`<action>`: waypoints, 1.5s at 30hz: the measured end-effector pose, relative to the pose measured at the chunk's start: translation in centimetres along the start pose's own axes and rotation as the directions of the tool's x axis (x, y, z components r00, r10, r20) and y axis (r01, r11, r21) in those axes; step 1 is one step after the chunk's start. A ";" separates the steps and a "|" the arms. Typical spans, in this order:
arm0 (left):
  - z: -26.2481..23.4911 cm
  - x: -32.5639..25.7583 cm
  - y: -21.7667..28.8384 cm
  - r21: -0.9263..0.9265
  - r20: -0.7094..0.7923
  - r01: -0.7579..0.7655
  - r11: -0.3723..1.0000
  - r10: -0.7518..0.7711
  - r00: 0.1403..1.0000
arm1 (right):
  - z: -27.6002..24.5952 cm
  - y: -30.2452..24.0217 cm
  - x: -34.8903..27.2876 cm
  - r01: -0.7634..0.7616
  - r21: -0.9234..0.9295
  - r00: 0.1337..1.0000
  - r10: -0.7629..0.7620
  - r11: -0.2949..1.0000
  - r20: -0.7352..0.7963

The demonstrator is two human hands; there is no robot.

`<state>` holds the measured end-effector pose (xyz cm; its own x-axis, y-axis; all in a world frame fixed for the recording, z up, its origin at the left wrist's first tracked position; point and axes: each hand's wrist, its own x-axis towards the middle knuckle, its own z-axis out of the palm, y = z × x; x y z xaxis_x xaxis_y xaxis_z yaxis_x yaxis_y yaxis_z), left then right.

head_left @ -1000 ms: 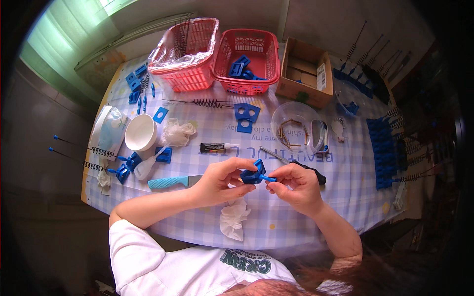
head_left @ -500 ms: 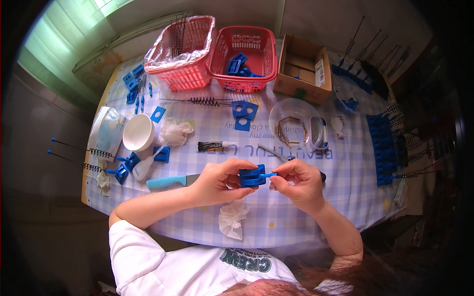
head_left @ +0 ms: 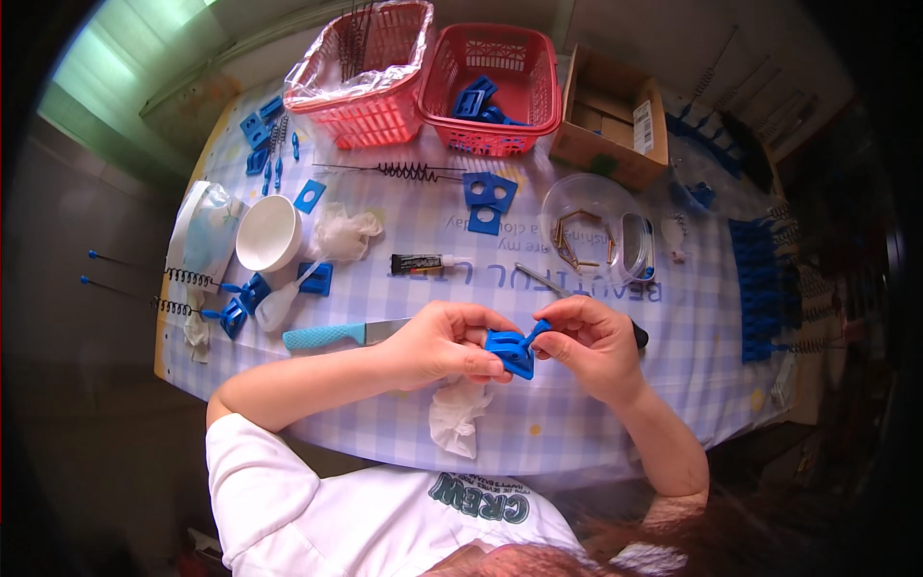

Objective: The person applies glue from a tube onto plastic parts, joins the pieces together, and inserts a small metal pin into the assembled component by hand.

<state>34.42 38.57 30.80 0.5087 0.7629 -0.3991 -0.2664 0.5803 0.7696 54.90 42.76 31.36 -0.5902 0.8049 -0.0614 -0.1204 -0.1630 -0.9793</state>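
Between my hands, above the near middle of the table, is a blue plastic bracket (head_left: 511, 355) with a square base and raised sides. My left hand (head_left: 452, 342) grips it by its left side, thumb in front. In my right hand (head_left: 595, 348) a small slim blue plastic piece (head_left: 538, 332) is pinched between thumb and fingers. Its inner end reaches the bracket; I cannot tell whether the two are joined. Below my left hand lies a knife (head_left: 327, 336) with a light-blue handle, its blade partly hidden by the hand. A crumpled white tissue (head_left: 456, 419) lies nearer to me.
Two red baskets (head_left: 490, 137) and a cardboard box (head_left: 608, 145) line the back. A white bowl (head_left: 268, 234), a glue tube (head_left: 420, 263), a clear round container (head_left: 583, 271) with brass rods and flat blue plates (head_left: 484, 219) lie mid-table. Blue holders with coiled wires (head_left: 755, 288) stand at right.
The blue bracket has been turned so its base faces more toward me. The slim piece in my right hand now slants upward. The whole view has shifted slightly.
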 end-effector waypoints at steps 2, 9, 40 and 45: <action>0.0 0.0 0.0 -0.098 0.029 0.031 0.995 -0.028 0.999 | -0.2 0.2 0.1 -0.011 0.064 0.999 0.008 0.998 0.054; -0.3 -0.1 -0.2 -0.176 0.047 0.089 0.980 -0.082 0.996 | -0.3 0.5 0.3 -0.059 0.059 0.994 0.053 0.997 0.099; -0.3 0.2 -0.4 -0.253 0.098 0.079 0.964 -0.055 0.994 | -0.1 0.9 0.3 0.004 0.016 0.997 -0.005 1.000 0.080; -0.2 0.2 -0.4 -0.243 0.090 0.081 0.967 -0.061 0.994 | 0.0 0.7 0.3 -0.013 0.007 0.997 0.013 1.000 0.070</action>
<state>34.43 38.55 30.27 0.5954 0.6974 -0.3990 -0.4153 0.6922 0.5903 54.69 42.89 30.63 -0.6462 0.7608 -0.0603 -0.1181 -0.1777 -0.9770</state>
